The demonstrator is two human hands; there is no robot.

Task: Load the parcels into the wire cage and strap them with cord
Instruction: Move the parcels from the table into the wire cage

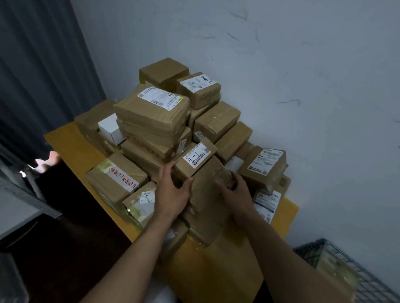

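Several brown cardboard parcels are heaped on a yellow table (pixel 64 141) against the wall. In the front of the heap lies a taped brown parcel (pixel 205 192). My left hand (pixel 173 191) grips its left side, thumb over the near edge. My right hand (pixel 233 189) holds its right side with curled fingers. Just behind sits a small box marked "4-3" (pixel 195 160). The wire cage (pixel 358 279) shows at the lower right, its rim and mesh wall in view. No cord is in sight.
A white wall runs behind the heap. A dark curtain (pixel 37 64) hangs at the left above a grey shelf unit (pixel 11 202). The floor between shelf and table is dark. A parcel with red print (pixel 117 182) lies at the table's left front.
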